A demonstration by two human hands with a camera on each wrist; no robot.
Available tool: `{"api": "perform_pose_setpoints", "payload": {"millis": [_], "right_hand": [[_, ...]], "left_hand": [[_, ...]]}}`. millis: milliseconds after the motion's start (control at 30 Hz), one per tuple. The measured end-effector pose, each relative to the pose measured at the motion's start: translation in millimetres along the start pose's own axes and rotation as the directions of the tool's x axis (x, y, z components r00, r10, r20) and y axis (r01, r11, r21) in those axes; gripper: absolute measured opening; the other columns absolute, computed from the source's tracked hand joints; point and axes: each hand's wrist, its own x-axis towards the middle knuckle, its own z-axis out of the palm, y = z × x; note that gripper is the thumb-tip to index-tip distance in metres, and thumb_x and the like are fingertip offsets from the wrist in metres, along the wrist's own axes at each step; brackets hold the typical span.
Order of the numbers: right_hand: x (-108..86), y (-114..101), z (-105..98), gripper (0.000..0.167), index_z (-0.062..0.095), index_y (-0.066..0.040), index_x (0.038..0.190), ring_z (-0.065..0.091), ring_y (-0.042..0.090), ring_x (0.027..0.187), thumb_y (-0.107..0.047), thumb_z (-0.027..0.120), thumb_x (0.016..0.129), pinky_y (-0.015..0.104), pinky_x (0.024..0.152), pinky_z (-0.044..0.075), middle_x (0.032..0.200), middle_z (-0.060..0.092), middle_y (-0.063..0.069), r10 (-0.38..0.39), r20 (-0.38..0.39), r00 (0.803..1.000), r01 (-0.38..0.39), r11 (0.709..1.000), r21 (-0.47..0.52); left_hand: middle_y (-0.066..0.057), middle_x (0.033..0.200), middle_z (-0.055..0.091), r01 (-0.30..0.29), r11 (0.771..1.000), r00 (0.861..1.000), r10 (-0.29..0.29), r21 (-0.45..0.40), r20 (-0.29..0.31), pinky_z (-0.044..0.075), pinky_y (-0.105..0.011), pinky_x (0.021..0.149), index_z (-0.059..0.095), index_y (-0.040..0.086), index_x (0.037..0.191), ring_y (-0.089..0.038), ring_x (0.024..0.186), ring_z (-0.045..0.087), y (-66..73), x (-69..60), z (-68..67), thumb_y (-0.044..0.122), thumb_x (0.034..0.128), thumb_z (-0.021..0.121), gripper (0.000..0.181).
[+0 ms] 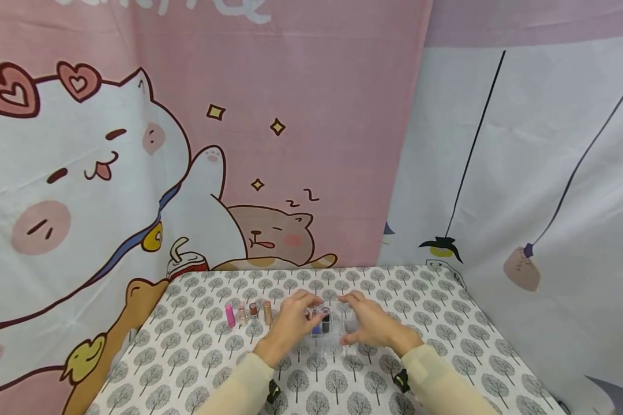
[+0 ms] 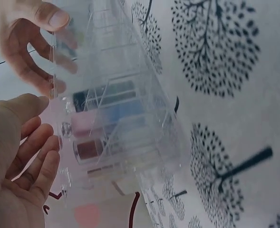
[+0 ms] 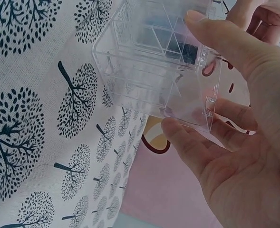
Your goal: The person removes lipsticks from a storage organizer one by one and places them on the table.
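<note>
A clear plastic organizer (image 1: pixel 319 333) with several compartments stands on the table between both hands. Upright in its left part are several cosmetics, among them a dark tube (image 2: pixel 106 95), a pink and blue tube (image 2: pixel 101 118) and a small bottle with reddish brown contents (image 2: pixel 90 148). My left hand (image 1: pixel 292 317) is beside the organizer's left end, fingers loosely bent near the top rim and nothing seen between them. My right hand (image 1: pixel 374 324) grips the right end, thumb at the near side and fingers at the far side. Compartments at that end look empty in the right wrist view.
Left of the organizer stand a bright pink tube (image 1: pixel 231 316), a pale clear tube (image 1: pixel 242 314), a brownish red bottle (image 1: pixel 253 311) and a tan tube (image 1: pixel 267 311). A tree-print cloth (image 1: pixel 197 346) covers the table. Behind hangs a cartoon-printed curtain (image 1: pixel 311 115).
</note>
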Motion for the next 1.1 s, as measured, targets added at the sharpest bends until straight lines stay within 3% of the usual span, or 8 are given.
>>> {"api": "perform_pose_setpoints", "payload": {"millis": [133,300,733,1100], "right_hand": [[0.3,2,1,0.108,0.055,-0.004,0.168,0.07,0.046,0.14,-0.038,0.109,0.081,0.069,0.123,0.06,0.163,0.063,0.021,-0.01,-0.006,1.0,0.01,1.0,-0.006],[-0.5,3,2,0.108,0.055,-0.004,0.168,0.069,0.047,0.14,-0.038,0.109,0.081,0.071,0.123,0.059,0.163,0.062,0.02,-0.001,-0.011,1.0,0.001,1.0,0.003],[-1.1,1,3,0.107,0.053,-0.005,0.17,0.067,0.049,0.142,-0.037,0.107,0.084,0.073,0.123,0.057,0.167,0.059,0.021,0.011,-0.005,1.0,-0.011,1.0,0.024],[-2.9,0,3,0.108,0.053,-0.006,0.17,0.067,0.05,0.143,-0.038,0.108,0.083,0.075,0.124,0.056,0.169,0.058,0.021,0.027,-0.006,1.0,-0.027,0.999,0.026]], "left_hand": [[-0.009,0.112,0.084,-0.005,0.999,1.0,0.006,0.036,-0.024,0.07,-0.024,0.079,0.085,0.005,0.12,-0.026,0.094,0.083,1.3,2.5,7.5,0.011,0.0973,0.096,0.026],[-0.01,0.111,0.085,0.038,0.999,0.999,-0.037,0.036,-0.027,0.071,-0.022,0.08,0.086,0.006,0.118,-0.026,0.092,0.084,4.5,5.6,13.2,0.012,0.097,0.097,0.024],[-0.007,0.102,0.087,0.092,0.992,0.995,-0.089,0.081,-0.033,0.067,-0.017,0.073,0.091,0.008,0.111,-0.023,0.092,0.079,9.4,7.0,18.3,0.012,0.0966,0.097,0.016],[-0.007,0.106,0.089,0.064,0.994,0.998,-0.061,0.085,-0.028,0.066,-0.017,0.076,0.093,0.009,0.108,-0.023,0.098,0.074,8.3,5.4,22.4,0.01,0.0931,0.1,0.017]]}}
